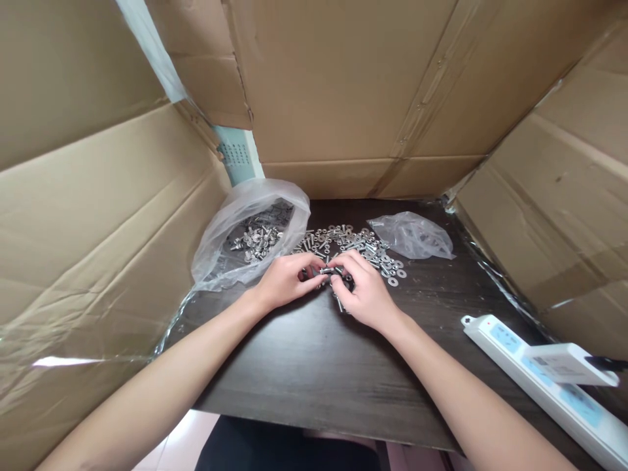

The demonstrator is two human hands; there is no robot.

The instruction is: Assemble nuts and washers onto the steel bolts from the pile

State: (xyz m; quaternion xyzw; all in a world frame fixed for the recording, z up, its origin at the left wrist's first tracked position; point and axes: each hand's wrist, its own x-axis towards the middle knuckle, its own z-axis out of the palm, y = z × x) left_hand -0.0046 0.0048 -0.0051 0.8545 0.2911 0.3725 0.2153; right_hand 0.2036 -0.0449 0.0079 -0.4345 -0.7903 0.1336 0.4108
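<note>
Between my two hands, just above the dark table, is a small metal bolt (326,270). My left hand (289,280) pinches its left end between thumb and fingertips. At the other end, the fingertips of my right hand (360,284) close on it; whether a nut or washer sits there is too small to tell. Loose bolts, nuts and washers (373,248) lie scattered behind and partly under my hands. To the left, a clear plastic bag (209,255) lies open with a heap of metal fasteners (262,242) inside.
A second, crumpled clear bag (417,234) lies at the back right. A white power strip (534,379) with a plugged-in adapter (564,363) runs along the right side. Cardboard walls (343,85) enclose the table (304,366) at the back and both sides.
</note>
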